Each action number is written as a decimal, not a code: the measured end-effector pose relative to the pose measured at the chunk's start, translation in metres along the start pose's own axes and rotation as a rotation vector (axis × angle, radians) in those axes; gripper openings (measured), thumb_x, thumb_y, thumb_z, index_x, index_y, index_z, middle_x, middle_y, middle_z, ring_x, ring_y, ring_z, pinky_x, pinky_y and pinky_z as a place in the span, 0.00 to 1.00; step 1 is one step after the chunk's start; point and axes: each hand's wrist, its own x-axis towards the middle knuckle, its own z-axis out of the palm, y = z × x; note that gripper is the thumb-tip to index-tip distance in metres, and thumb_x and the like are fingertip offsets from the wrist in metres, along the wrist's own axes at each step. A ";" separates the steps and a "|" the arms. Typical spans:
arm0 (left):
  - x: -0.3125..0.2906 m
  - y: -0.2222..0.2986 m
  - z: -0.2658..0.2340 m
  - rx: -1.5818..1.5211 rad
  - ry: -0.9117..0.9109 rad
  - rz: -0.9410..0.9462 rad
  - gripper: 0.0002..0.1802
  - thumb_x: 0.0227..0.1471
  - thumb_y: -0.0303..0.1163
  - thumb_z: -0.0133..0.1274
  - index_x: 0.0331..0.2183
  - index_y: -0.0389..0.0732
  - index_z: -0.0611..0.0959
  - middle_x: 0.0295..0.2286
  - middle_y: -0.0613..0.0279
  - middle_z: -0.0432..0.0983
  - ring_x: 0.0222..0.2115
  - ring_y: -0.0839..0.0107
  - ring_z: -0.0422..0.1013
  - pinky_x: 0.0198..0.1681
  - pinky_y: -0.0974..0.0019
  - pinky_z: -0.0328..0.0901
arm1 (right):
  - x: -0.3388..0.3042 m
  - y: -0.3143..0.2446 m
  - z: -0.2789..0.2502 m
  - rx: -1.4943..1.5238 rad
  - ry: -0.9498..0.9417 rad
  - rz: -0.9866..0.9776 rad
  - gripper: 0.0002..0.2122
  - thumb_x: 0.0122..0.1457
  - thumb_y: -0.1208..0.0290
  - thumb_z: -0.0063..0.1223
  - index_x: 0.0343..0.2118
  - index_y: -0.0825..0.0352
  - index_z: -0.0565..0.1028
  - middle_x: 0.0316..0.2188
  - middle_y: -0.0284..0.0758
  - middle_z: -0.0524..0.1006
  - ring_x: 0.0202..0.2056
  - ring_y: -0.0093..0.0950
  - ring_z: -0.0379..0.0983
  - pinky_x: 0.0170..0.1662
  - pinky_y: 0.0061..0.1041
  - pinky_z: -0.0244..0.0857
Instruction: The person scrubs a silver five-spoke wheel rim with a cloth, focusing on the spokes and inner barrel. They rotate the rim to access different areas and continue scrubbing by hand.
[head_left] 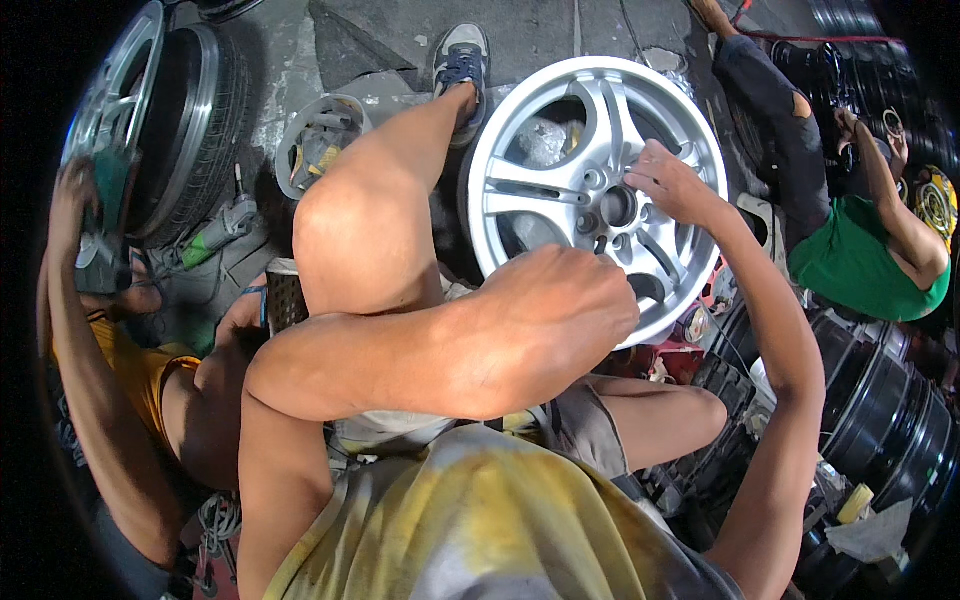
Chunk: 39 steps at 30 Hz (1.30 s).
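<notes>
A silver alloy wheel rim with paired spokes lies face up before me, tilted a little, over something dark. My right hand is on its face beside the centre hole. The fingers are bent and pressed together; whatever they may hold is too small to tell. My left hand is a closed fist over the rim's near left edge, its back turned up. That forearm crosses above my lap, and the fist hides what its fingers grip. Crumpled clear plastic shows through a gap between the spokes.
A white bucket of scraps stands left of my raised knee. Beyond it are a green-bodied power tool and a tyre. One co-worker's hand is beside another rim at left. A person in green sits right, near black rims.
</notes>
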 end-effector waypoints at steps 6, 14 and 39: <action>0.010 0.006 -0.004 0.002 -0.114 -0.020 0.17 0.48 0.22 0.55 0.42 0.30 0.74 0.34 0.49 0.69 0.33 0.56 0.73 0.37 0.57 0.69 | 0.006 -0.042 0.039 0.163 0.762 0.605 0.12 0.68 0.68 0.49 0.39 0.73 0.80 0.31 0.44 0.78 0.31 0.41 0.76 0.39 0.34 0.68; 0.019 0.010 -0.005 -0.083 -0.197 -0.193 0.14 0.44 0.18 0.56 0.36 0.30 0.74 0.32 0.46 0.71 0.32 0.49 0.75 0.33 0.53 0.70 | 0.080 -0.095 0.089 0.239 1.092 0.935 0.13 0.68 0.67 0.49 0.42 0.69 0.83 0.30 0.47 0.79 0.30 0.47 0.77 0.36 0.40 0.69; 0.023 0.020 0.032 0.151 -0.296 -0.082 0.05 0.39 0.24 0.64 0.26 0.39 0.89 0.25 0.55 0.84 0.34 0.62 0.82 0.34 0.61 0.76 | 0.051 -0.053 0.085 0.416 0.806 0.908 0.16 0.66 0.60 0.51 0.42 0.67 0.84 0.30 0.49 0.82 0.31 0.46 0.79 0.38 0.41 0.69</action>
